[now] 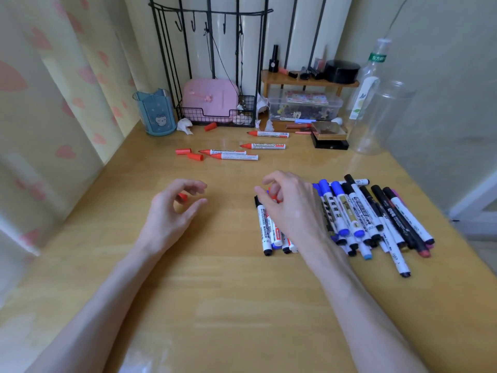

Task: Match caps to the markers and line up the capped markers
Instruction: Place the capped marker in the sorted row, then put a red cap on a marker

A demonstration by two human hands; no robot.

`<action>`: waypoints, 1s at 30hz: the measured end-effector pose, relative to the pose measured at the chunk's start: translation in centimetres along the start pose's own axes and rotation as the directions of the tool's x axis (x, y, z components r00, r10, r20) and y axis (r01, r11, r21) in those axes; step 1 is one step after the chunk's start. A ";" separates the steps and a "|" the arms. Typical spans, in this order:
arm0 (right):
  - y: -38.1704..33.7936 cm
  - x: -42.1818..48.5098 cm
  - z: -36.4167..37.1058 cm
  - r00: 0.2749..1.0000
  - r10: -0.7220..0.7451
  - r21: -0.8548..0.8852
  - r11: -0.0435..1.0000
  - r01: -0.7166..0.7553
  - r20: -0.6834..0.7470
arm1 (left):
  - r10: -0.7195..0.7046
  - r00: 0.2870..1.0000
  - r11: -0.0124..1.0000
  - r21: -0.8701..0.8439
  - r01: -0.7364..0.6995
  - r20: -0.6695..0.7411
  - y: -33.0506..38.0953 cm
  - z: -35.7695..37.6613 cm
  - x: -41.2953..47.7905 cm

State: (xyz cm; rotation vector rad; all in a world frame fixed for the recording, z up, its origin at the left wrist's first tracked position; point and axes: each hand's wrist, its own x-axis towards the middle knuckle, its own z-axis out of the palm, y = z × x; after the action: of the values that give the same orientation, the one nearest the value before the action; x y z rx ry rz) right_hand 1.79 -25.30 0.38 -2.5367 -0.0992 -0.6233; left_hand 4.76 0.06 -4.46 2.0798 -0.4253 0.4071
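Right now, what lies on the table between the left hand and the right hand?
Nothing. In the head view, the table between the left hand and the right hand is bare wood. The red cap shows inside the left hand's curl.

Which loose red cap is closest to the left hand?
The red cap in the gap between the left hand's thumb and fingers. The other three lie farther back: two beside the uncapped red markers, one by the wire basket.

Both bare forearms reach forward. The left hand [174,211] hovers with its fingers loosely curled and the thumb apart. The right hand [291,211] pinches a red marker [274,197] in curled fingers.
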 end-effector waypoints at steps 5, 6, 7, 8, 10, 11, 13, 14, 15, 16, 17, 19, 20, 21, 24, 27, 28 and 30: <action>-2.3 1.4 2.0 0.991 -0.082 0.058 0.995 0.076 0.104 | 0.008 0.999 0.921 0.390 0.009 -0.042 -3.7 -2.1 0.8; -2.7 1.8 2.4 0.988 -0.093 0.066 0.994 0.085 0.122 | -0.009 1.000 0.906 0.422 0.019 -0.026 -4.2 -2.2 0.8; -3.2 2.2 3.0 0.985 -0.103 0.067 0.993 0.095 0.137 | -0.023 1.000 0.897 0.442 0.026 -0.011 -4.5 -2.2 0.8; -3.6 2.7 3.5 0.981 -0.114 0.063 0.992 0.105 0.156 | -0.025 1.000 0.892 0.452 0.023 -0.002 -4.7 -2.2 0.7; -4.4 3.7 4.9 0.970 -0.127 0.049 0.992 0.119 0.208 | -0.014 1.000 0.892 0.451 0.018 -0.012 -4.6 -2.1 0.7; -4.6 4.1 5.6 0.964 -0.126 0.042 0.992 0.119 0.235 | -0.024 0.999 0.899 0.437 0.034 -0.028 -4.4 -2.1 0.7; -4.9 5.3 7.0 0.953 -0.109 0.027 0.994 0.106 0.282 | -0.077 0.995 0.921 0.377 0.096 -0.068 -4.0 -2.1 0.8; -4.9 5.9 7.6 0.948 -0.101 0.012 0.995 0.102 0.302 | -0.108 0.990 0.933 0.335 0.133 -0.090 -3.8 -2.2 0.7; -4.8 6.6 8.1 0.943 -0.091 -0.009 0.995 0.099 0.319 | -0.135 0.984 0.943 0.292 0.163 -0.113 -3.7 -2.2 0.7; -4.6 7.3 8.5 0.940 -0.081 -0.033 0.995 0.097 0.332 | -0.154 0.979 0.951 0.251 0.184 -0.135 -3.6 -2.1 0.9; -4.4 8.0 8.8 0.939 -0.065 -0.058 0.994 0.089 0.337 | -0.161 0.976 0.957 0.216 0.191 -0.149 -3.5 -2.0 1.1; -3.7 9.3 9.4 0.943 -0.021 -0.111 0.992 0.061 0.331 | -0.159 0.977 0.965 0.186 0.184 -0.143 -3.4 -1.7 2.0; -3.2 9.9 9.6 0.946 0.003 -0.140 0.989 0.045 0.323 | -0.159 0.978 0.967 0.178 0.182 -0.132 -3.3 -1.5 2.6; -2.8 10.4 9.9 0.947 0.027 -0.170 0.985 0.029 0.321 | -0.163 0.979 0.969 0.169 0.183 -0.123 -3.3 -1.4 3.2; -1.9 11.7 10.4 0.930 0.079 -0.245 0.969 0.013 0.360 | -0.166 0.979 0.973 0.140 0.182 -0.121 -3.5 -0.8 4.3; -1.9 12.7 10.6 0.913 0.109 -0.294 0.956 0.013 0.393 | -0.171 0.979 0.975 0.125 0.185 -0.113 -3.8 0.0 4.6; -2.0 13.0 10.7 0.918 0.110 -0.310 0.951 0.015 0.381 | -0.166 0.980 0.976 0.124 0.178 -0.106 -3.9 0.1 4.7; -2.3 13.3 10.8 0.928 0.107 -0.332 0.943 0.019 0.358 | -0.154 0.983 0.980 0.114 0.166 -0.104 -4.0 0.1 4.8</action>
State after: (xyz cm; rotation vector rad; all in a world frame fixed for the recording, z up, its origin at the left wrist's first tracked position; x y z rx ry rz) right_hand 17.67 -18.60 -0.72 -2.9492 -0.0742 -0.1362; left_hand 10.84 1.33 -5.36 2.1848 -0.1781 0.4431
